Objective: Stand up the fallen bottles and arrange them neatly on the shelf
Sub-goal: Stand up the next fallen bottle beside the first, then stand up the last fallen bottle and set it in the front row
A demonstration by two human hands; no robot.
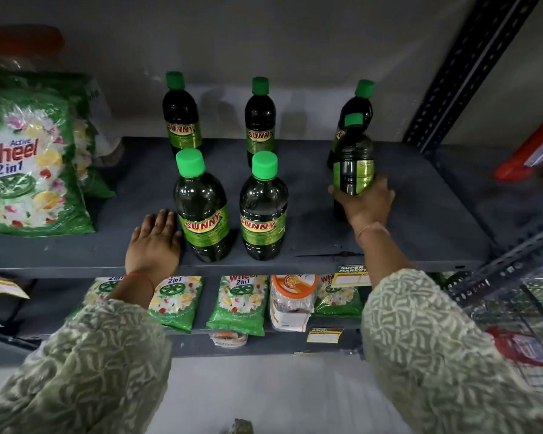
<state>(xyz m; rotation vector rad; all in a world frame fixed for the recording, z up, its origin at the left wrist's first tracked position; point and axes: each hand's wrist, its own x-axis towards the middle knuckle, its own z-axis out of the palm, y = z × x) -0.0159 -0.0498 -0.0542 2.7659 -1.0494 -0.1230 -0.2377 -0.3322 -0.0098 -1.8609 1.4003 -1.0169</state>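
Several dark bottles with green caps and green "SUNNY" labels stand upright on the grey shelf [420, 214]. Two stand at the back, the back left bottle [181, 115] and the back middle bottle [260, 120]. In front of them stand the front left bottle [203, 208] and the front middle bottle [263, 211]. A back right bottle [359, 104] is partly hidden by the bottle [353, 158] that my right hand [365, 203] grips low down, upright at the right. My left hand [154, 242] lies flat on the shelf's front edge, fingers together, beside the front left bottle.
A green "Wheel" detergent bag [29, 158] leans at the shelf's left end. The lower shelf holds several smaller Wheel packets [239, 305] and a jar with an orange lid [292, 299]. A perforated metal upright [461, 73] bounds the shelf at the right.
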